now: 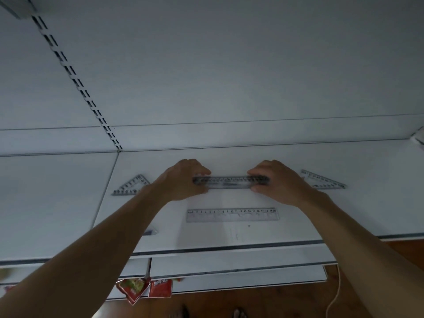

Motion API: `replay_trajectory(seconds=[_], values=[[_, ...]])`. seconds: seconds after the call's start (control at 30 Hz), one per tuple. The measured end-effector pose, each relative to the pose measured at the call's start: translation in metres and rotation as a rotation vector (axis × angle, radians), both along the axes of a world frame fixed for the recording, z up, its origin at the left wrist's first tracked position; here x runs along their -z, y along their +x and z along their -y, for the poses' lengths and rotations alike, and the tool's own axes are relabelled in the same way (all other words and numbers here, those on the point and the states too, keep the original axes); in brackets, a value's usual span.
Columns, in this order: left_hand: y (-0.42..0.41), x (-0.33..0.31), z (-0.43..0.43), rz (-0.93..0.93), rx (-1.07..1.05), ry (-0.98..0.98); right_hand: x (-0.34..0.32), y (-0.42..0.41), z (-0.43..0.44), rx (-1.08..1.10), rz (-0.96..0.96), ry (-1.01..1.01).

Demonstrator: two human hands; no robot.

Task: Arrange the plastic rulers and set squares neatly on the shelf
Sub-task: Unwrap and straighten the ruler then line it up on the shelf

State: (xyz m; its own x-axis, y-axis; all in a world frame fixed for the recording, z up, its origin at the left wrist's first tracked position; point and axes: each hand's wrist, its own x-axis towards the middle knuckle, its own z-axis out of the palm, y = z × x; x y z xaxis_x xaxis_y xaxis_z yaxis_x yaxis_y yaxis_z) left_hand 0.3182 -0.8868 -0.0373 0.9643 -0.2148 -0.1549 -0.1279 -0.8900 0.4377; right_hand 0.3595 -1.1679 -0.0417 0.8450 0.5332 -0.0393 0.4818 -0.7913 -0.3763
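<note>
Reference point for all positions: the flat ruler [232,214] lying near the front of the shelf [298,228]. Just behind it and parallel to it is the held ruler [229,181], which is blurred; whether it touches the shelf or sits slightly above it cannot be told. The left hand [185,180] pinches its left end and the right hand [282,182] its right end, fingers curled over the far edge and thumb at the near edge. The grip is narrow, closed on the ruler alone. The left set square [132,185] lies behind and well to the left of the flat ruler, the right set square [323,180] behind and well to the right, both flat on the shelf. Assessment: these are thin clear plastic pieces, judged light, fairly stiff but liable to bow or snap if bent, and likely to slide on the smooth painted surface. An end-to-end hold by the edges appears sound. A clear piece [151,232], partly hidden by the left forearm, lies left of the flat ruler and cannot be identified. Surroundings: a plain pale back panel [229,65] and a slotted upright [75,81] rise behind the flat ruler; below it are lower shelf edges, red packets [146,288], a wooden floor [252,304] and a white cable [335,292].
</note>
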Motion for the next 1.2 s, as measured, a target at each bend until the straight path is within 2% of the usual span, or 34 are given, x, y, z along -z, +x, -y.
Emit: replay_trajectory(seconds=[0.27,0.6,0.83,1.03,1.2], values=[[-0.001,-0.01,0.0,0.017,0.092,0.06,-0.002,0.003,0.001,-0.03,-0.015,-0.028],[-0.001,-0.008,-0.005,0.031,0.09,0.06,-0.004,0.003,0.0,-0.029,-0.035,-0.035],[-0.001,-0.003,-0.01,0.022,0.065,0.076,-0.005,0.003,0.001,-0.027,-0.038,-0.038],[-0.002,0.001,-0.011,-0.018,-0.037,-0.004,-0.004,0.002,0.0,-0.022,-0.021,-0.048],[-0.005,-0.002,-0.008,-0.015,-0.031,-0.002,-0.005,0.0,0.0,-0.019,-0.024,-0.043]])
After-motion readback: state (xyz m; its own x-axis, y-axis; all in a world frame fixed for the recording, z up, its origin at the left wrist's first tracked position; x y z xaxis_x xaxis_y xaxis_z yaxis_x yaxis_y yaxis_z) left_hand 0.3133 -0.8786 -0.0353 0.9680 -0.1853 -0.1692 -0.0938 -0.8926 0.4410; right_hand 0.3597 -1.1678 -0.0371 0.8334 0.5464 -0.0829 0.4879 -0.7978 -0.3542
